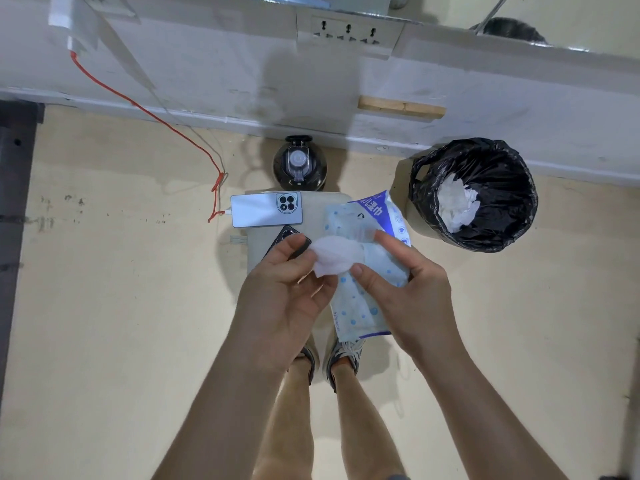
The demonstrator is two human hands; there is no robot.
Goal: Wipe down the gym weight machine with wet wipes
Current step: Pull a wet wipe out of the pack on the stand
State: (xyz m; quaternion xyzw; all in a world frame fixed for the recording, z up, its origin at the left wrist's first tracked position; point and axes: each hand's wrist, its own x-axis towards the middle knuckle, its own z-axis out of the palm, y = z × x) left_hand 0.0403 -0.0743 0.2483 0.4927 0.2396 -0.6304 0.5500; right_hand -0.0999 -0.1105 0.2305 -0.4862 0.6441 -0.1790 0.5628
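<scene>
Holds soft blue-dotted white plastic wipe pack (356, 306) in right grip (415, 299), clasped between curled fingers and thumb, above beige square pad (322, 206). Pinches crumpled white wet wipe (332, 254) at pack's opening with left grip (280, 296). Nearby at right, black-lined round bin (519, 174).

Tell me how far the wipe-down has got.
Done: crumpled white wipes lie in the bin, suggesting some wiping is done. In hand: the right hand holds the wipe pack, the left hand pinches a fresh wipe from it. Left: the machine is not in view, so unknown.
</scene>
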